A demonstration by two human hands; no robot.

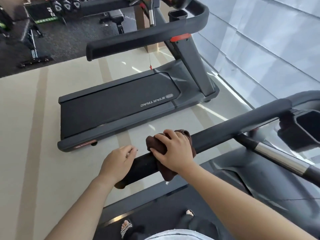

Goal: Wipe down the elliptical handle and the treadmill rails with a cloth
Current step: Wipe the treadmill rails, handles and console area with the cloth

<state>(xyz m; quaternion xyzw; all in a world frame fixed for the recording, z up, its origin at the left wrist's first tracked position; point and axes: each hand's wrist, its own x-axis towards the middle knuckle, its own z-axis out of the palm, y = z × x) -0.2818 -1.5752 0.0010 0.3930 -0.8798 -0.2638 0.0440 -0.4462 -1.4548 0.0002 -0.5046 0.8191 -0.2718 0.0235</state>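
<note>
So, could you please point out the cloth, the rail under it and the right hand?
cloth (168, 174): head view, hanging lower end.
rail (216, 137): head view, bare stretch past the cloth.
right hand (174, 151): head view, back of the hand.

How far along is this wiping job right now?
Done: nothing shows which parts are already clean. In hand: the right hand grips a brown cloth on the near rail, the left hand holding that rail's end. Left: the far rail has no cloth on it, and no elliptical is in view.
</note>
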